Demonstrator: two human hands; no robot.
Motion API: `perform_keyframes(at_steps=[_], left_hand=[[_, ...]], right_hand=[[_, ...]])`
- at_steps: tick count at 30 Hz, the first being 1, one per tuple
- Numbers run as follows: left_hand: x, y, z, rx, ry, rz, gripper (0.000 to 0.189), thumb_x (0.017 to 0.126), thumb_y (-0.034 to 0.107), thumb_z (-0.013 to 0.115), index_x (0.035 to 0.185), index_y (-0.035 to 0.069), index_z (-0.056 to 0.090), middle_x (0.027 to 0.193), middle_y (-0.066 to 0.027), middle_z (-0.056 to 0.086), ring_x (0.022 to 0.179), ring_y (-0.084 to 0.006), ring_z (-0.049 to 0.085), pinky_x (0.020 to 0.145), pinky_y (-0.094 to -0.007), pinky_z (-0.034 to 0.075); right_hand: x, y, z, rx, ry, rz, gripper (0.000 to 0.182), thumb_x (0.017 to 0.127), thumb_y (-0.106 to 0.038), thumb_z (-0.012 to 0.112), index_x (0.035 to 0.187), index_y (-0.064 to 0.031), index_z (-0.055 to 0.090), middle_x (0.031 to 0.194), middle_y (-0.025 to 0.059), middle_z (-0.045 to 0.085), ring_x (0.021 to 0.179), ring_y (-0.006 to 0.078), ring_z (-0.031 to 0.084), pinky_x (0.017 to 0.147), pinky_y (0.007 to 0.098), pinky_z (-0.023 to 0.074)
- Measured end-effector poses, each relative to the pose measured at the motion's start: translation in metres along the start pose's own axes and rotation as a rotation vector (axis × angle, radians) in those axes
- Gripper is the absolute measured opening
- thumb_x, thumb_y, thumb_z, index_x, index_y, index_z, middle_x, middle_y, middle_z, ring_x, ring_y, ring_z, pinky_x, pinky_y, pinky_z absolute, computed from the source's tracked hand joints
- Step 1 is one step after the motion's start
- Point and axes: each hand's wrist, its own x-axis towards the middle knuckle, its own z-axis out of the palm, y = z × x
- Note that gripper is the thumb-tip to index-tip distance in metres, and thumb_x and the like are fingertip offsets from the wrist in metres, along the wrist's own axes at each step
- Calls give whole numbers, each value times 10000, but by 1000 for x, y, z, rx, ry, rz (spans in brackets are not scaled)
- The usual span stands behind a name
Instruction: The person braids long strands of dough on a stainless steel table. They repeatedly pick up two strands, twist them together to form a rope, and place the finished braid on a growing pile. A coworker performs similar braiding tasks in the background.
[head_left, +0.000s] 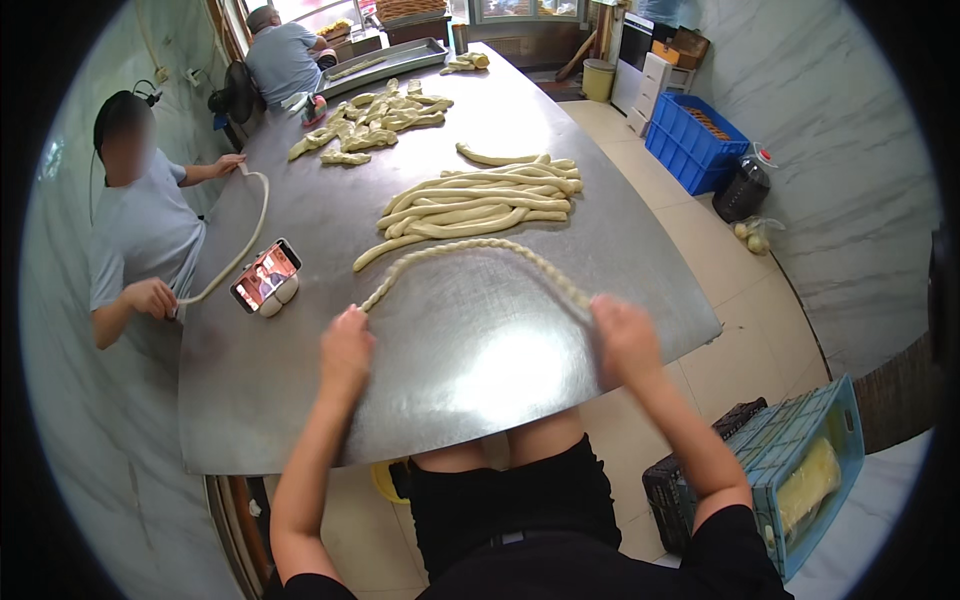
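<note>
A long twisted dough rope (491, 244) arches across the steel table between my two hands. My left hand (349, 341) grips its left end, and my right hand (624, 336), slightly blurred, grips its right end. Just beyond the arch lies a pile of smooth dough strips (484, 199), stacked side by side and roughly crosswise to me. One strip (386, 251) sticks out from the pile at the near left, close to the twisted rope. Farther back, shorter uneven dough pieces (375, 124) lie in a loose heap.
On the left, a co-worker (146, 217) holds an untwisted dough rope (259, 225). A phone (266, 276) leans on a stand near them. Another person sits by a metal tray (382, 66) at the far end. Blue crates (694, 142) and a green crate (810, 480) stand at right.
</note>
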Motion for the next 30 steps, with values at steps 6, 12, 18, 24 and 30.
perform_keyframes(at_steps=[6, 12, 18, 24, 30], left_hand=[[53, 17, -4, -503, -294, -607, 405, 1010, 231, 560, 1354, 16, 553, 1279, -167, 629, 1199, -352, 575, 1048, -507, 408], [13, -13, 76, 176, -164, -500, 581, 1034, 360, 484, 1449, -45, 466, 1498, -254, 475, 1410, -405, 421, 1179, -556, 292], [-59, 53, -77, -199, -506, 84, 534, 969, 292, 630, 1357, -47, 491, 1376, -283, 550, 1311, -431, 523, 1068, -512, 452], [4, -46, -60, -150, -461, -537, 371, 1018, 197, 544, 1351, 33, 529, 1328, -212, 626, 1227, -382, 616, 994, -475, 524], [-37, -26, -31, -25, -313, -408, 359, 1043, 238, 504, 1310, 15, 591, 1363, -192, 618, 1322, -345, 544, 1156, -484, 376]], right_hand=[[-9, 34, 69, -287, -127, 463, 726, 1006, -406, 515, 1527, 65, 330, 1602, 288, 300, 1489, 421, 296, 1188, 649, 176], [49, 129, 74, -277, 98, 419, 601, 991, -271, 583, 1463, 59, 410, 1298, 243, 581, 1192, 402, 558, 1040, 514, 417], [-3, 33, 42, -56, 91, 35, 428, 956, -92, 571, 1373, -1, 538, 1181, 151, 692, 1091, 366, 660, 937, 469, 516], [13, 78, 47, 32, 51, 126, 338, 956, -62, 561, 1283, 5, 610, 1314, 183, 661, 1228, 374, 623, 1007, 468, 514], [-39, 11, 32, 5, -146, 215, 455, 1001, -238, 541, 1371, 28, 537, 1413, 239, 561, 1331, 414, 521, 1109, 541, 401]])
